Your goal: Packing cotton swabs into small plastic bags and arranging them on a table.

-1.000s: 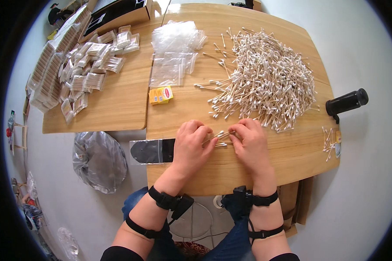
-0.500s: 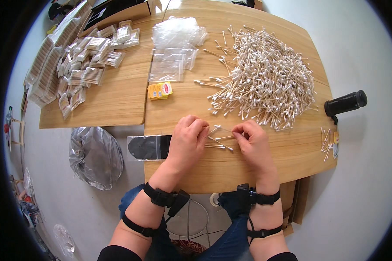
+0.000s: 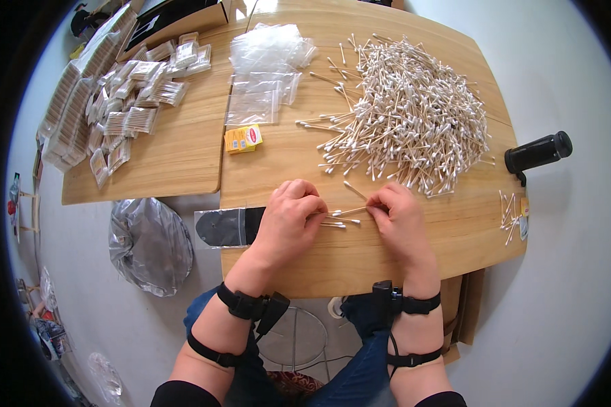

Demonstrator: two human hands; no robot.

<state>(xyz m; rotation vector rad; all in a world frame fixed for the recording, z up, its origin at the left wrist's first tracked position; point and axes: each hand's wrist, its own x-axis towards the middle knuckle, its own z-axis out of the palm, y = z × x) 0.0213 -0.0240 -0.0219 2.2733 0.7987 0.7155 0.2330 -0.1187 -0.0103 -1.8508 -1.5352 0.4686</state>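
My left hand (image 3: 288, 216) is closed, thumb against fingers, on several cotton swabs (image 3: 344, 220) whose white tips stick out to its right. My right hand (image 3: 395, 216) pinches a cotton swab whose stick points left toward those tips. Another cotton swab (image 3: 355, 191) slants up and left from the right fingertips. Just left of my left hand, a clear zip bag with a black insert (image 3: 220, 227) lies flat and overhangs the table edge. The left palm hides the other ends of the swabs.
A large heap of cotton swabs (image 3: 414, 115) lies beyond my hands. Clear zip bags (image 3: 254, 105) and small yellow packets (image 3: 243, 140) lie left of it. Packed swab bags (image 3: 136, 102) cover the left table. A black cylinder (image 3: 538, 154) and a few loose swabs (image 3: 509, 217) lie at the right edge.
The swab tips between my hands lie closer together. One swab now slants out from the right fingertips. The whole view has shifted slightly.
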